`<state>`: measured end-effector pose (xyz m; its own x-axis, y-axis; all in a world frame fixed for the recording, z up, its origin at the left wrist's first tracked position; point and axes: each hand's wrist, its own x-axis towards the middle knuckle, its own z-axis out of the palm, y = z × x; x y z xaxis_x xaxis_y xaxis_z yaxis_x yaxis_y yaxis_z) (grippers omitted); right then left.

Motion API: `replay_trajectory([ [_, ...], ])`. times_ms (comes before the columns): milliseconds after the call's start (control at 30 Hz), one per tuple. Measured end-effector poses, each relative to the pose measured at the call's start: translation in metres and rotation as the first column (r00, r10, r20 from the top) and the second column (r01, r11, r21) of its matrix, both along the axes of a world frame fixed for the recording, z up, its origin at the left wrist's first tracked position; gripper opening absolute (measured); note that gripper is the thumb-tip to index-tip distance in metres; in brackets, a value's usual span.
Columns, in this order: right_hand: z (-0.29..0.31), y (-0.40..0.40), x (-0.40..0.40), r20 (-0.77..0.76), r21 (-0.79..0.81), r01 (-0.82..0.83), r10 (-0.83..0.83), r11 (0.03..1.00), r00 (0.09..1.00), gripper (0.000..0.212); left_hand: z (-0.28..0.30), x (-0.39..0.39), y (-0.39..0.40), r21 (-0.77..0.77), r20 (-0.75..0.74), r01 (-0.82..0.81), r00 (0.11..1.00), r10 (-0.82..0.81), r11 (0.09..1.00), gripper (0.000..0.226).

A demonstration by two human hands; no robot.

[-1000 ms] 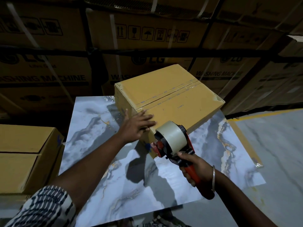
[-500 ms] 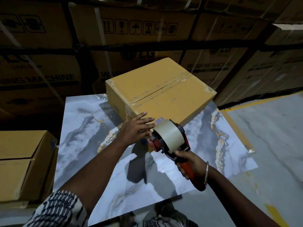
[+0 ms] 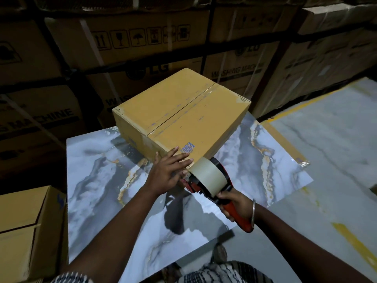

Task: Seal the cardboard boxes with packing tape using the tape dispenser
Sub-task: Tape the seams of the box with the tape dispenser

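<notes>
A closed yellow-brown cardboard box (image 3: 183, 117) sits on a marble-patterned table (image 3: 98, 180), its top flaps meeting in a centre seam with old tape traces. My left hand (image 3: 168, 172) lies with straight fingers against the box's near corner, beside a blue barcode. My right hand (image 3: 234, 205) grips the red handle of a tape dispenser (image 3: 208, 178) that carries a roll of clear-tan tape. The dispenser's front end sits at the box's near lower edge, right beside my left fingers.
Another cardboard box (image 3: 26, 225) stands at the left, below table height. Stacked washing-machine cartons (image 3: 142, 48) strapped with bands fill the wall behind. A grey floor with yellow lines (image 3: 326, 139) lies to the right.
The dispenser has moved up to the box's near corner and now touches my left fingers. My left hand has slid slightly right along the near edge.
</notes>
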<state>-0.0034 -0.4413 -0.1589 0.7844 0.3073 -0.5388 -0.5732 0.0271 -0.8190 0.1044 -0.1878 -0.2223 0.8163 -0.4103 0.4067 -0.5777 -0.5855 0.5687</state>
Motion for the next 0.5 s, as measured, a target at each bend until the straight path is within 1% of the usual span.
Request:
replay_trajectory([
  [167, -0.003, -0.003, -0.003, 0.011, 0.029, 0.004, -0.005, 1.000, 1.000, 0.021, -0.006, 0.008, 0.000, 0.010, 0.033, -0.048, 0.998, 0.048, 0.999, 0.042],
  [267, -0.003, -0.007, -0.007, 0.016, 0.046, -0.009, 0.008, 0.999, 1.000, 0.019, -0.007, 0.009, 0.001, 0.018, 0.045, -0.047, 0.998, 0.046, 0.999, 0.040],
  [333, -0.009, -0.012, -0.010, -0.001, 0.075, 0.021, -0.021, 0.997, 1.000, 0.029, -0.005, 0.009, 0.000, 0.028, 0.048, -0.046, 0.998, 0.044, 0.999, 0.039],
  [433, -0.020, -0.020, -0.017, 0.005, 0.088, 0.036, -0.037, 0.995, 0.999, 0.056, -0.002, 0.009, 0.001, 0.066, 0.058, -0.039, 0.998, 0.036, 0.997, 0.039],
  [467, -0.021, -0.021, -0.020, 0.002, 0.090, 0.038, -0.038, 0.995, 0.999, 0.062, -0.001, 0.009, 0.002, 0.085, 0.065, -0.040, 0.997, 0.034, 0.996, 0.038],
  [500, -0.022, -0.022, -0.022, -0.003, 0.106, 0.036, -0.035, 0.994, 0.999, 0.062, 0.001, 0.008, 0.002, 0.104, 0.073, -0.049, 0.996, 0.042, 0.993, 0.038],
])
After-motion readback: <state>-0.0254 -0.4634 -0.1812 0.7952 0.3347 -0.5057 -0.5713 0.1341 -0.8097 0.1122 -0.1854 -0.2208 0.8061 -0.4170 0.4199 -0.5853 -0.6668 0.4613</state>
